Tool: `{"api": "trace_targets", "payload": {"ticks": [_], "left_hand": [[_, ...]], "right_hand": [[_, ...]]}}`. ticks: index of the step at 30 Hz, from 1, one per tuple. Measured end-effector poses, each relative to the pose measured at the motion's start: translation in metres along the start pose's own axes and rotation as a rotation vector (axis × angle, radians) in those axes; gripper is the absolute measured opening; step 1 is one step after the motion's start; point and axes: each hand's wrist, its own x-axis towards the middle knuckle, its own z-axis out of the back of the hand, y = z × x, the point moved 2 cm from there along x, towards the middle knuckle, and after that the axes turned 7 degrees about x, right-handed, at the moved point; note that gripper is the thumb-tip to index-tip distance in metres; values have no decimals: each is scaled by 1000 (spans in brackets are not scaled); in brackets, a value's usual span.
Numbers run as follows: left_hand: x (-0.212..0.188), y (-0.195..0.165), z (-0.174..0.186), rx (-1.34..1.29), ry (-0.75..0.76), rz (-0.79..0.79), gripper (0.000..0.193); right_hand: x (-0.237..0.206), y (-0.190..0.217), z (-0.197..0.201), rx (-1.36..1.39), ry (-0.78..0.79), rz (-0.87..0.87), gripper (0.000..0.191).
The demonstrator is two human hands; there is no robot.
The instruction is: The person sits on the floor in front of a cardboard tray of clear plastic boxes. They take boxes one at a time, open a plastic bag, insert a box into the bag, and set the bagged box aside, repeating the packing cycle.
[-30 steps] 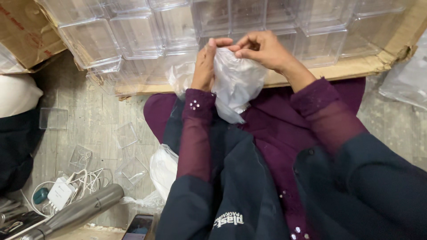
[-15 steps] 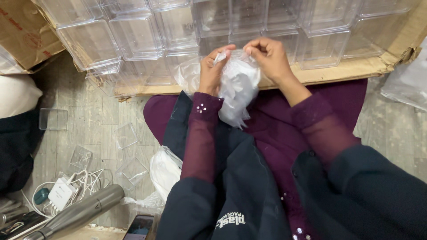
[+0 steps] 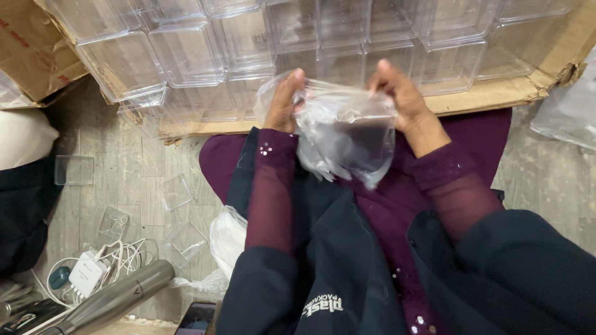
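My left hand [image 3: 282, 102] and my right hand [image 3: 397, 93] each grip an upper edge of a clear plastic bag [image 3: 341, 139], holding it stretched wide over my lap. The bag hangs down between my forearms, crinkled and see-through, and I cannot tell whether anything is inside. Just beyond my hands, several clear plastic boxes [image 3: 248, 43] lie packed together on a flat sheet of cardboard [image 3: 496, 96]. My sleeves are dark purple with small sequins.
A few loose clear lids [image 3: 176, 191] lie on the grey floor at my left. A white charger with a coiled cable [image 3: 87, 273] and a silver metal cylinder [image 3: 118, 301] sit at lower left. Another plastic bag [image 3: 568, 115] lies at far right.
My hands have moved apart, pulling the bag from a bunched bundle into a wide, stretched shape. The hands also sit slightly higher in view.
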Motion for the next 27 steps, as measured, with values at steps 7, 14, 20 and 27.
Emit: {"api": "trace_targets", "payload": {"ticks": [7, 14, 20, 27], "left_hand": [[53, 25, -5, 1138, -210, -70, 47], [64, 28, -24, 1044, -315, -253, 36], [-18, -13, -29, 512, -156, -154, 23], [-76, 18, -17, 840, -138, -446, 16]], "right_hand": [[34, 20, -15, -1165, -154, 607, 24], [17, -14, -35, -1663, -380, 886, 45], [-24, -6, -22, -718, -347, 558, 23], [-61, -42, -19, -1417, -372, 556, 15]]}}
